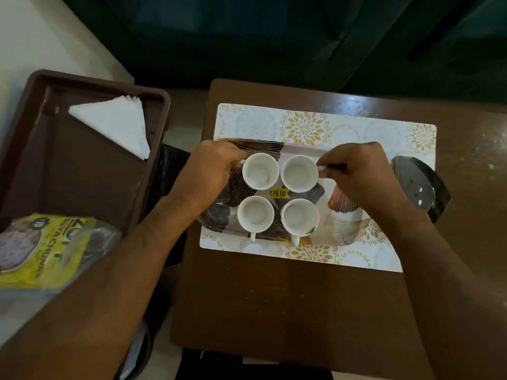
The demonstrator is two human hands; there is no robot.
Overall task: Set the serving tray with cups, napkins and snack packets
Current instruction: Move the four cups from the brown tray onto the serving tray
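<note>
Far left: a brown tray (33, 165) holding a stack of folded white napkins (115, 124) in its upper corner and yellow snack packets (41, 248) at its near end, partly over the rim. Right of that, a dark wooden bench (274, 311) carrying a white placemat with gold flower prints (356, 130), and on the mat a patterned serving tray (345, 212) with a yellow price sticker (278, 193) in its middle. Four white cups on the serving tray in a two-by-two block, close together, all upright and empty — far left cup (260, 171), far right cup (299, 174), near left cup (255, 213), near right cup (299, 217). Left hand (211, 168) at the far left cup, fingers curled round its handle; right hand (362, 174) pinching the handle of the far right cup. Handles of the two near cups pointing toward the person, untouched. At the far right — a dark glossy object (422, 187), partly on the mat; what it is cannot be told.
</note>
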